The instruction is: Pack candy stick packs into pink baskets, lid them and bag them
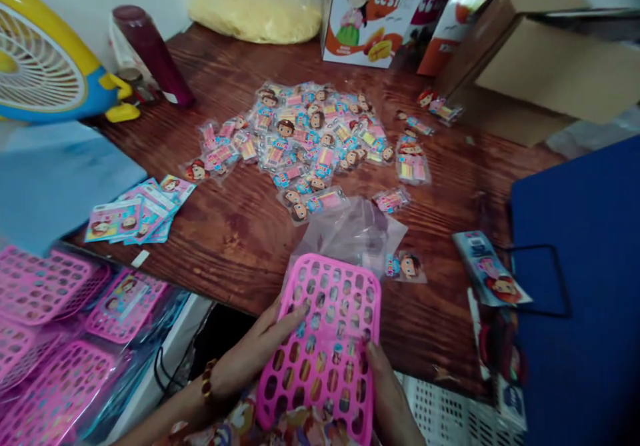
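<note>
A pink plastic basket (320, 339) with oval holes is held in front of me, tilted at the table's front edge. Its far end lies in or against a clear plastic bag (345, 226). My left hand (283, 333) grips the left side, thumb lying on the perforated face. On the right side, my right hand (383, 379) holds the rim, its fingers mostly hidden underneath. Small printed shapes show through the holes. Beyond the bag lies a pile of small clear packets (310, 133) with cartoon heads and coloured sticks. One loose packet (405, 266) lies right of the basket.
Printed cards (143, 213) lie fanned at left, above bagged pink baskets (45, 293). A fan (45, 59) and a maroon bottle (153, 56) stand back left. Cardboard boxes (555, 66) fill the back right. A blue panel (585, 286) borders the right side.
</note>
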Tool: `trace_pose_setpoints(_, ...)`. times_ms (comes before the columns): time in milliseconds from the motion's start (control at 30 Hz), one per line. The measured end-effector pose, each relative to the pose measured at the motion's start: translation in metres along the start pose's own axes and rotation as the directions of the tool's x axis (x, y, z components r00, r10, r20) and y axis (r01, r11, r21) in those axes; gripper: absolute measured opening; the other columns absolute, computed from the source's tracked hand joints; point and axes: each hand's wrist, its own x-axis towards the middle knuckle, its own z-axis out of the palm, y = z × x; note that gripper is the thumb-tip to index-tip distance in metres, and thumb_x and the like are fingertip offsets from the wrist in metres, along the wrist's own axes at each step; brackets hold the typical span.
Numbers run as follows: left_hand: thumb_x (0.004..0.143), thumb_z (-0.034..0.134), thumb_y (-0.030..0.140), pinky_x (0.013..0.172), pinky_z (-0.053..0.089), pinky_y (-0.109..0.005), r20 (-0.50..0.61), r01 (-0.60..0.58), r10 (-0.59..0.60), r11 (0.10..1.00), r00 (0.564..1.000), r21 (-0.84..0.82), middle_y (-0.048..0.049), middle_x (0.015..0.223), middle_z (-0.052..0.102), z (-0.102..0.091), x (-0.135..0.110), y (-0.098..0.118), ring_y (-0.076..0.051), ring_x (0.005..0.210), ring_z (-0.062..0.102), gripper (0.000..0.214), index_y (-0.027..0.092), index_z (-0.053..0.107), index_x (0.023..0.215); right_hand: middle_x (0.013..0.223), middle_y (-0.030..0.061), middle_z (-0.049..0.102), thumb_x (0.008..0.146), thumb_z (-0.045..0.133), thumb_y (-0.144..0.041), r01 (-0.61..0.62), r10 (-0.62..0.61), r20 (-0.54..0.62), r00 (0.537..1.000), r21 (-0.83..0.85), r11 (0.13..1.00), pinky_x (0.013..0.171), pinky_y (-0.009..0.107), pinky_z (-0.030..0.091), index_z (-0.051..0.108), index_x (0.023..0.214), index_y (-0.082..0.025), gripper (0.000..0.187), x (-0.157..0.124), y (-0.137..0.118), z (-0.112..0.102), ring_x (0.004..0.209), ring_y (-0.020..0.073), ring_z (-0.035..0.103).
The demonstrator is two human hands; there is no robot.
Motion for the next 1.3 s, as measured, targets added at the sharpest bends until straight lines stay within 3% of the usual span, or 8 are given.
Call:
trace_pose_setpoints(467, 0.076, 0.074, 0.043, 0.111, 0.041, -0.050, 0.051, 0.065, -0.072, 0.990, 0.996, 0.128, -0.0075, 0.135, 0.062, -0.006, -0.037, -0.011, -0.033, 0.131, 0.051, 0.074, 0.027, 0.046, 0.143, 0.139, 0.0071, 0.058, 0.082, 0.068, -0.046, -0.008, -0.025, 0.180, 0.983, 0.182, 0.983, 0.101, 0.043, 0.049, 0.045, 0.144, -0.027, 0.069, -0.035, -0.011, -0.003, 0.126, 0.0260, 0.056)
trace_pose_setpoints(567, 0.072, 0.077, 0.042, 0.106, 0.046, -0.049, 0.112, 0.052, -0.067, 0.989, 0.991, 0.136, -0.0094, 0.138, 0.059, -0.003, -0.034, -0.012, -0.034, 0.129, 0.053, 0.085, 0.028, 0.039, 0.146, 0.135, 0.0079, 0.061, 0.077, 0.075, -0.035, 0.084, -0.080, -0.033, 0.996, 0.172, 0.982, 0.101, 0.042, 0.049, 0.051, 0.138, -0.026, 0.067, -0.038, -0.011, -0.005, 0.121, 0.0257, 0.059)
trace_pose_setpoints(733, 0.065, 0.082, 0.044, 0.106, 0.046, -0.046, 0.054, 0.041, -0.050, 0.985, 0.997, 0.170, -0.0116, 0.138, 0.059, 0.000, -0.032, -0.018, -0.035, 0.129, 0.053, 0.095, 0.024, 0.038, 0.147, 0.092, 0.0047, 0.074, 0.082, 0.069, -0.038, 0.195, -0.195, -0.286, 0.938, -0.028, 0.980, 0.072, 0.031, 0.056, 0.070, 0.098, -0.020, 0.024, -0.028, -0.010, -0.003, 0.081, 0.0203, 0.069)
trace_pose_setpoints(800, 0.067, 0.080, 0.047, 0.104, 0.048, -0.047, -0.007, 0.067, -0.067, 0.987, 0.998, 0.147, -0.0117, 0.133, 0.063, 0.000, -0.031, -0.021, -0.035, 0.125, 0.056, 0.093, 0.023, 0.038, 0.147, 0.086, 0.0036, 0.073, 0.086, 0.065, -0.036, 0.310, -0.386, -0.300, 0.872, -0.274, 0.911, 0.069, 0.029, 0.054, 0.072, 0.094, -0.022, 0.017, -0.026, -0.006, -0.006, 0.076, 0.0187, 0.068)
trace_pose_setpoints(900, 0.066, 0.081, 0.047, 0.100, 0.052, -0.046, -0.070, 0.072, -0.065, 0.991, 0.995, 0.109, -0.0111, 0.129, 0.066, 0.001, -0.029, -0.025, -0.035, 0.119, 0.061, 0.096, 0.023, 0.036, 0.147, 0.084, 0.0032, 0.073, 0.091, 0.058, -0.025, 0.473, -0.693, -0.138, 0.708, -0.636, 0.610, 0.069, 0.026, 0.051, 0.072, 0.096, -0.022, 0.015, -0.027, -0.001, -0.015, 0.073, 0.0164, 0.067)
trace_pose_setpoints(1100, 0.070, 0.076, 0.047, 0.106, 0.047, -0.045, -0.097, 0.030, -0.013, 0.985, 0.995, 0.172, -0.0094, 0.132, 0.064, 0.003, -0.029, -0.023, -0.034, 0.127, 0.055, 0.087, 0.021, 0.041, 0.145, 0.052, -0.0034, 0.051, 0.094, 0.053, -0.018, 0.454, -0.784, 0.147, 0.603, -0.871, 0.186, 0.049, 0.027, 0.032, 0.053, 0.059, -0.020, 0.036, -0.034, -0.012, -0.038, 0.044, 0.0089, 0.047)
trace_pose_setpoints(1200, 0.072, 0.074, 0.049, 0.110, 0.043, -0.047, -0.110, 0.007, 0.013, 0.984, 0.994, 0.178, -0.0100, 0.130, 0.065, 0.003, -0.030, -0.022, -0.034, 0.128, 0.054, 0.084, 0.020, 0.043, 0.144, 0.056, -0.0039, 0.052, 0.093, 0.053, -0.016, 0.498, -0.784, 0.136, 0.606, -0.833, 0.241, 0.052, 0.025, 0.034, 0.053, 0.063, -0.020, 0.031, -0.034, -0.014, -0.044, 0.048, 0.0084, 0.049)
trace_pose_setpoints(1300, 0.071, 0.074, 0.051, 0.109, 0.044, -0.044, -0.137, -0.003, 0.029, 0.983, 0.990, 0.186, -0.0092, 0.131, 0.065, 0.002, -0.031, -0.025, -0.033, 0.128, 0.054, 0.081, 0.021, 0.047, 0.141, 0.081, 0.0008, 0.067, 0.093, 0.054, -0.014, 0.524, -0.743, 0.072, 0.666, -0.754, 0.396, 0.066, 0.022, 0.045, 0.063, 0.095, -0.019, 0.010, -0.027, -0.014, -0.043, 0.070, 0.0110, 0.063)
